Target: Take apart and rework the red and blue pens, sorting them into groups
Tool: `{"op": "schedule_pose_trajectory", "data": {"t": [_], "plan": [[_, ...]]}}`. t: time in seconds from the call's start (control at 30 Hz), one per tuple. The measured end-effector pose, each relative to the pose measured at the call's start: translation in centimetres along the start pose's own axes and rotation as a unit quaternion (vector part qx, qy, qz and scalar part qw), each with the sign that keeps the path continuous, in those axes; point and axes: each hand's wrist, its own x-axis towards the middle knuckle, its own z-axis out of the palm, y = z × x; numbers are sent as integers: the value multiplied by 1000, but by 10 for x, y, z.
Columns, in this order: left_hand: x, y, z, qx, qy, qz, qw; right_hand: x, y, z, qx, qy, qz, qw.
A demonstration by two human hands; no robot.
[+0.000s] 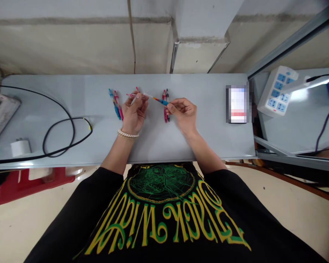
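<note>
My left hand (136,111), wearing a pale beaded bracelet, pinches a pink-and-clear pen part (131,95); the fingers hide some of it. A second small pink tip (137,88) shows just behind these fingers, and I cannot tell whether it is held. My right hand (185,114) pinches the blue grip section of a pen (162,102). A thin white rod with red and yellow at its base runs from that section toward my left fingertips. Left of my left hand lie a blue pen (114,105) and a pink pen (118,103). Between my hands rest another pink pen (165,109) and a black pen (168,116).
A lit phone (238,105) lies at the right of the grey table (211,138). Beyond it sits a power strip (280,91). On the left are a looped black cable (72,124), a white charger plug (20,148) and another power strip (2,113). A wall borders the far edge.
</note>
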Motion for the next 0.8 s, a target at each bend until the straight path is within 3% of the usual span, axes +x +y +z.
{"op": "schedule_pose_trajectory", "data": {"t": [0.3, 0.63, 0.8], "plan": [[-14, 10, 14, -5, 11, -7, 1000, -5, 1, 4, -43, 21, -64, 997], [-5, 3, 3, -2, -18, 14, 1000, -7, -4, 4, -71, 39, -68, 994], [-4, -8, -5, 79, -45, 51, 995, -10, -4, 3, -140, 39, -139, 980]]}}
